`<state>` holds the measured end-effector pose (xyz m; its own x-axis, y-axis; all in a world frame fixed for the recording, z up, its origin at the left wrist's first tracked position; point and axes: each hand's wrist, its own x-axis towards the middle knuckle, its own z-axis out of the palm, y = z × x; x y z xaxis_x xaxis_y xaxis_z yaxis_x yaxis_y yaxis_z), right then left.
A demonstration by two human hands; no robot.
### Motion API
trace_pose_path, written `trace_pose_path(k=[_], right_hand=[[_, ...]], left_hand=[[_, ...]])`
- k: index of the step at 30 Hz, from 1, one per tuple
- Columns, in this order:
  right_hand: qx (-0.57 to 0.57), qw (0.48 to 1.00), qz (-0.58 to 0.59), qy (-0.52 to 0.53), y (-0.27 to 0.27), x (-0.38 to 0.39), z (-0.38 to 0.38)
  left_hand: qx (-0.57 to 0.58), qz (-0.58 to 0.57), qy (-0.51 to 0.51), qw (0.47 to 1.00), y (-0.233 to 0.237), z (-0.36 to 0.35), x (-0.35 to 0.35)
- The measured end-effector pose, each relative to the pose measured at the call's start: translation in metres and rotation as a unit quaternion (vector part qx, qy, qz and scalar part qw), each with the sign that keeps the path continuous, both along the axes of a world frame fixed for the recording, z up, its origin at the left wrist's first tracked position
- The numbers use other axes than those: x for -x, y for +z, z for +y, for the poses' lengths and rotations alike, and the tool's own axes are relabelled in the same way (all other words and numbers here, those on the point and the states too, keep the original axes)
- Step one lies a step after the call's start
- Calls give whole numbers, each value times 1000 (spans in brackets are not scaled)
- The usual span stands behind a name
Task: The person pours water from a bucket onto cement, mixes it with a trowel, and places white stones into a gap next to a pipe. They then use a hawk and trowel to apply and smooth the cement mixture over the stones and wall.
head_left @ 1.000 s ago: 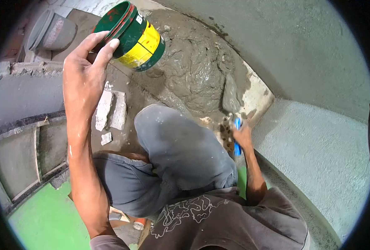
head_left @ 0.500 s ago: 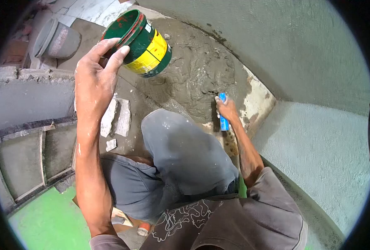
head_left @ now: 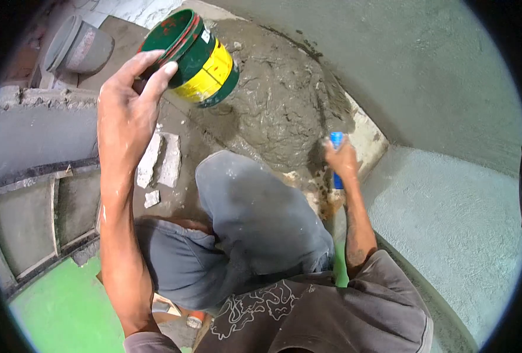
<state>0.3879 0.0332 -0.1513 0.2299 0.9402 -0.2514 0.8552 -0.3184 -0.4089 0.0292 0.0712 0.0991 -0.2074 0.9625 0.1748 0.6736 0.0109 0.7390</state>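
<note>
My left hand [head_left: 128,94] pinches the rim of a green bucket [head_left: 193,67] with a yellow band, thumb outside. The bucket is tilted, its mouth toward the upper left, and hangs over the near-left part of a spread of wet mortar [head_left: 284,97]. Red smears mark its rim and inside. My right hand [head_left: 341,160] is closed around the blue handle of a trowel [head_left: 336,139] at the right edge of the mortar. The trowel's blade is hard to make out there.
Broken white slabs [head_left: 168,160] lie left of my knee [head_left: 243,182]. A grey bucket [head_left: 84,50] lies tipped at the upper left. Plastered walls [head_left: 437,70] close in the right side. A low curved structure [head_left: 43,132] stands at the left, beside green floor [head_left: 67,306].
My right hand has moved right with the trowel, to the mortar's edge. My left hand and the green bucket have shifted slightly left and up in view.
</note>
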Motion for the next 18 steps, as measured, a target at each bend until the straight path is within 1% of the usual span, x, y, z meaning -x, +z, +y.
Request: trace_pose_path(k=[1,2,3,6,7,8,10,12,14,15,16,17,18], right_hand=[[38,999,-13,-14,-13,-26,9],[142,979,108,-95,-8,-44,22],[77,996,31,-40,-54,-79,29],[100,994,17,25,-79,-102,57],[109,992,37,57,-92,-98,72],[119,987,57,88,-102,-91,89],[197,973,116,39,-80,-59,122],[196,971,105,87,-55,-37,136],[179,969,84,150,-35,-20,148],[173,965,67,185,-28,-18,140],[172,960,50,217,-25,-17,124],[77,962,-8,261,-24,-16,105],[-23,950,-68,303,-22,-15,89]], left_hand=[[-3,-9,-1,1000,-1,-1,2],[-3,-16,-2,1000,0,-4,4],[5,1,-3,1000,2,-5,5],[0,-15,-4,1000,5,-9,8],[19,-48,9,999,1,-9,12],[8,-54,0,998,-2,-10,13],[-28,-67,-19,997,-2,-10,12],[-3,-51,-16,999,3,-13,8],[9,-16,-8,1000,5,-9,7],[-7,-47,-19,999,5,-8,7],[-6,-50,-21,999,5,-8,6],[-9,-52,-21,998,5,-7,5],[-17,-55,-20,998,6,-3,5]])
